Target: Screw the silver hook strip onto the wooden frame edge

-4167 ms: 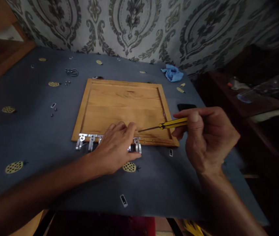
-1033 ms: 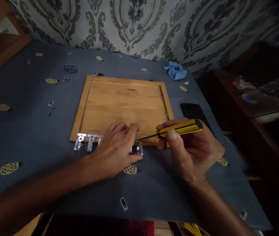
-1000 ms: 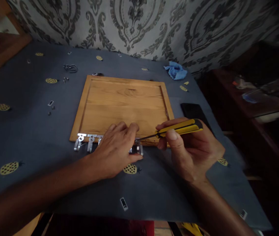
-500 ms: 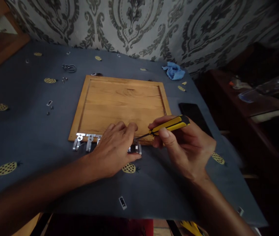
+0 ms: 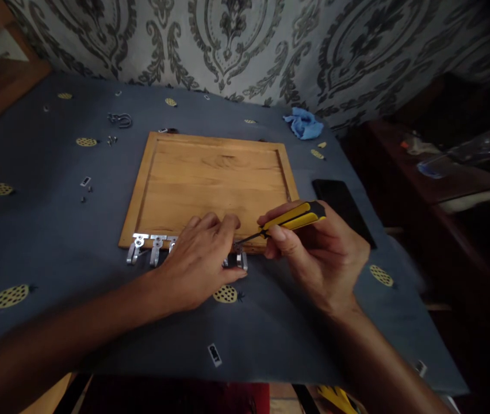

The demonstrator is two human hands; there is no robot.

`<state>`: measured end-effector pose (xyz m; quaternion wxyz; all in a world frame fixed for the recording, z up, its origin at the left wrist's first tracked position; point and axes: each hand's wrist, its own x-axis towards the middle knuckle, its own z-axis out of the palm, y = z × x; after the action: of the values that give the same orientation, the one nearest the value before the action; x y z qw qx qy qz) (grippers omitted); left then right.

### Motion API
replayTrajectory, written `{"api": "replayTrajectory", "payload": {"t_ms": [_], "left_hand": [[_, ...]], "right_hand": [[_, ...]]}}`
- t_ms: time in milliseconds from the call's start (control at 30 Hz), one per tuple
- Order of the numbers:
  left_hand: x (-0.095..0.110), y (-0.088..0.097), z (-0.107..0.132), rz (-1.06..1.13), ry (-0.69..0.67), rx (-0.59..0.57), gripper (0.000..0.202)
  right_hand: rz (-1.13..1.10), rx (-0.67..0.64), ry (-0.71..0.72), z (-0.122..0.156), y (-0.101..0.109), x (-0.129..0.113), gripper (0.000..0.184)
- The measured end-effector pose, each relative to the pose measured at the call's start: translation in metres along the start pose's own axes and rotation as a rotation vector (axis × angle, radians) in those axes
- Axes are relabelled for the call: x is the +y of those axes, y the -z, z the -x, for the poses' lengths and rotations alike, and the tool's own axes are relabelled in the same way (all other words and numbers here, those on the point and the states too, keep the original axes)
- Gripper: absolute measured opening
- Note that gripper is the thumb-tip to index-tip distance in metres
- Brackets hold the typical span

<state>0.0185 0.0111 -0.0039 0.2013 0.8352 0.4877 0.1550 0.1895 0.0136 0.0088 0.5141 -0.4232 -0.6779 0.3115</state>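
My right hand point(image 5: 318, 253) is closed round a yellow-and-black screwdriver point(image 5: 292, 220). The shaft slants down to the left, and its tip meets a metal hook point(image 5: 241, 260) at the near edge of a framed wooden panel point(image 5: 214, 184). My left hand point(image 5: 197, 253) rests over that edge with bent fingers, its thumb along the lower end of the same hook, holding it against the panel. Left of this hand, similar metal hooks point(image 5: 156, 248) line the edge; others are partly hidden beneath the hand. The screw under the tip is too small to make out.
A blue-grey pineapple-print cloth point(image 5: 46, 230) covers the table. Small screws point(image 5: 112, 140) and a metal shackle-like piece point(image 5: 119, 119) lie at the back left. A crumpled blue cloth point(image 5: 303, 123) sits behind, and a black phone point(image 5: 344, 207) lies right of the panel.
The screwdriver's handle and my right hand have shifted slightly to the left, with the tip still at the hook. My left hand and the panel look the same, apart from slight camera drift.
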Motion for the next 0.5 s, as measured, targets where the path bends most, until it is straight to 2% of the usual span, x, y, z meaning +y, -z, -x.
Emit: {"api": "replayTrajectory", "payload": {"t_ms": [367,500], "left_hand": [[0.0000,0.0002,-0.0007,-0.004,0.006,0.000,0.051],[-0.0003,0.0005,-0.0004,-0.001,0.004,-0.003,0.052]], "right_hand": [[0.003,-0.004,0.032,0.0000,-0.0003,0.0012,0.006],[0.020,0.093,0.077,0.0007,0.0018,-0.0035,0.003]]}}
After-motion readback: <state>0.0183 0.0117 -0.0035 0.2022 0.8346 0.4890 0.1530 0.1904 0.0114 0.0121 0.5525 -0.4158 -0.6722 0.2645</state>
